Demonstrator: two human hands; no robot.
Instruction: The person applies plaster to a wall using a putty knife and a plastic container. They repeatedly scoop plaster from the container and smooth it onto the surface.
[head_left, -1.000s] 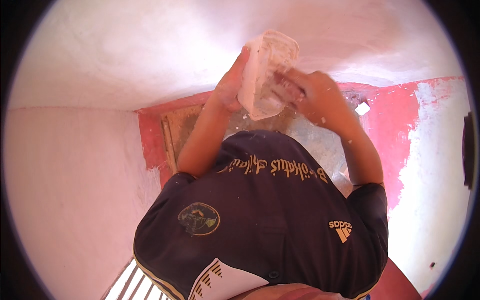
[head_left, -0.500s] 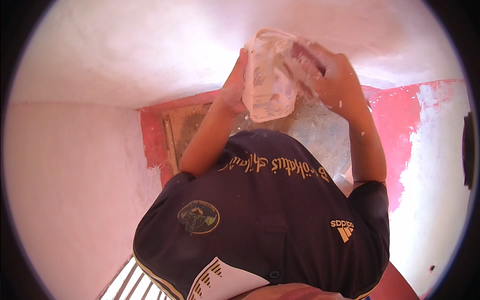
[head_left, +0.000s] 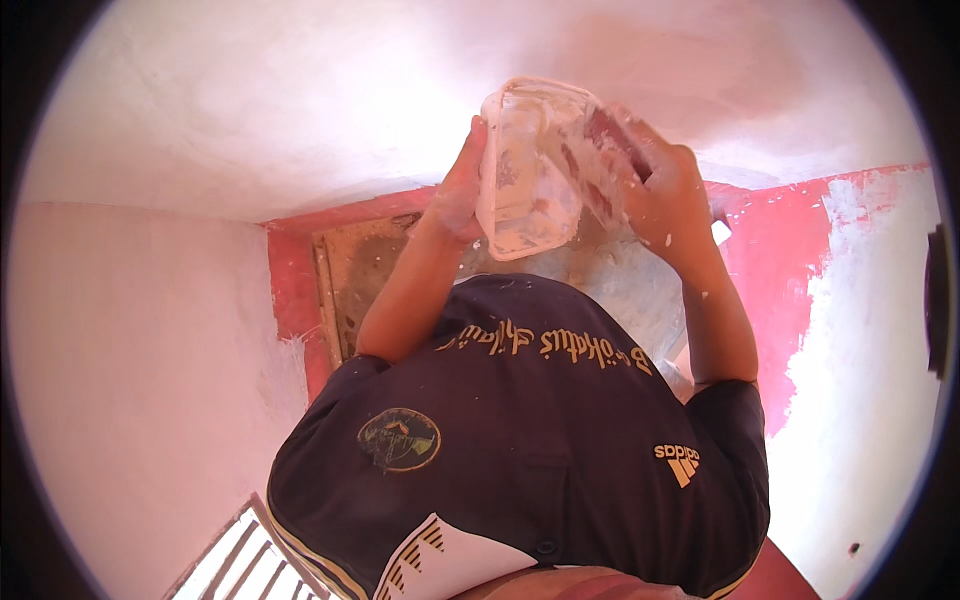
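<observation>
A translucent plastic tub (head_left: 486, 190), rectangular with rounded corners, is held up in front of my chest, its inside streaked with white paste. My left hand (head_left: 462, 190) is closed round its left side, with the thumb up along the wall. My right hand (head_left: 672, 205), spotted with white, grips a flat scraper (head_left: 588, 172) caked with pale paste, reddish where its surface shows. The scraper's edge lies at the right rim of the tub, partly overlapping the opening. Blur hides its exact outline and whether it touches the tub.
A whitish, unevenly coated wall (head_left: 300, 110) rises ahead, with a damp-looking darker patch at upper right. Pink paint bands (head_left: 780, 290) run along the lower walls. Below the tub lies a stained floor (head_left: 620, 290). A barred opening (head_left: 245, 555) is at lower left.
Both hands, with the tub and scraper, have come slightly lower in the view, and the tub has shifted a little left. Both grips are kept.
</observation>
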